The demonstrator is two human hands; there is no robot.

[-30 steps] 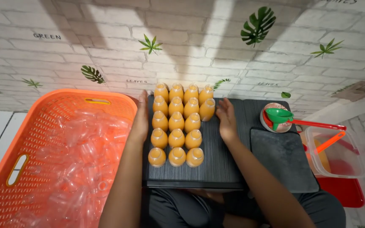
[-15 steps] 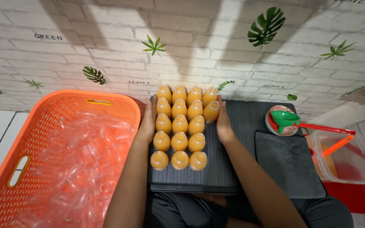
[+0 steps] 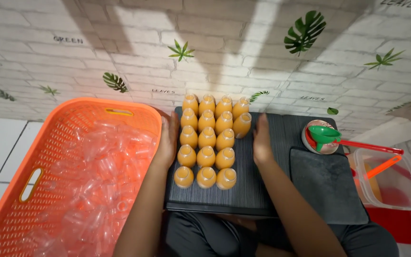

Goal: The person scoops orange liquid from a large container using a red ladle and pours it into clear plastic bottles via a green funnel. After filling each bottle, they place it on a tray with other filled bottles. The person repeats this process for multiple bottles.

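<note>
Flanking the rows of small orange-filled plastic bottles (image 3: 208, 140), the left hand (image 3: 168, 143) and right hand (image 3: 261, 140) lie open-palmed on the ribbed black board (image 3: 262, 188). Neither grips anything; they seem to corral the bottles into a tidy block.

The bottom and left edges are cutting off the orange perforated plastic basket (image 3: 120, 112); its clear bottles are blurring together.

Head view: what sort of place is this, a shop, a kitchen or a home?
Probably a home floor set up for small-batch drink bottling. Small bottles of orange liquid stand in rows on a black board, an orange basket holds empty clear bottles, and a green funnel sits nearby.
</note>
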